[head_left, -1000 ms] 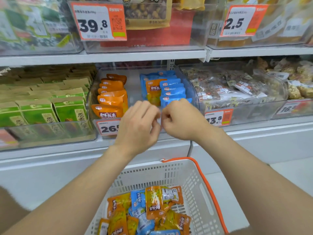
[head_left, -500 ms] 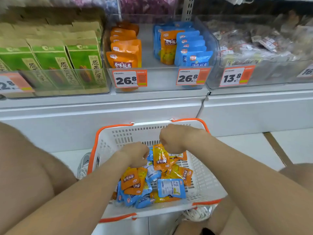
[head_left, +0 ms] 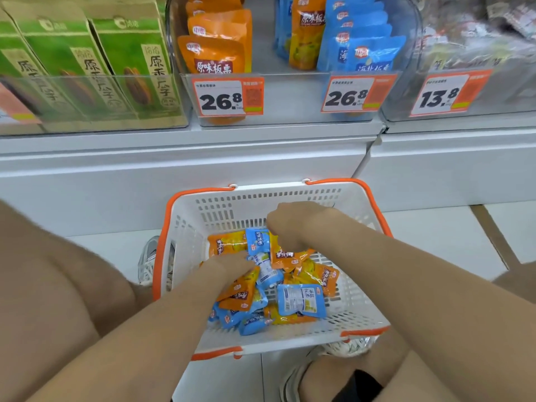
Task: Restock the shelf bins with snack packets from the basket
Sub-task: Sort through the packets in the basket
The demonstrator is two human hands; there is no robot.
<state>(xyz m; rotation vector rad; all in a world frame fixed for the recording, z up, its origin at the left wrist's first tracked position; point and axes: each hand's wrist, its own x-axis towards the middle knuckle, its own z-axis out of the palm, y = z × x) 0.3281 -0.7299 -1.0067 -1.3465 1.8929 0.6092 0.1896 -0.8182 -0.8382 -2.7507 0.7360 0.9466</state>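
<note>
- Knees [head_left: 58, 285] fill both lower corners. A shoe [head_left: 148, 262] shows past the basket's left edge, mostly hidden.
- The basket [head_left: 220, 210] sits on the floor [head_left: 435, 233], its far edge close to the shelf base [head_left: 174, 175]. Bare floor lies to its right.
- Packets [head_left: 301, 300], orange and blue, are heaped at the basket's left and middle. Its near right corner is bare mesh.
- The left hand [head_left: 232, 265] lies on the heap with its fingers buried, so I cannot tell its hold.
- The right hand [head_left: 290, 224] curls knuckles-up over packets by the far wall. Whether it pinches one is unclear.
- The bin [head_left: 290, 97] above holds an orange row [head_left: 214, 58] on the left and a blue row [head_left: 371, 58] on the right. Its top is cut off.
- A second ago both hands were at the bin front. In the last half second the left hand has sunk deeper.
</note>
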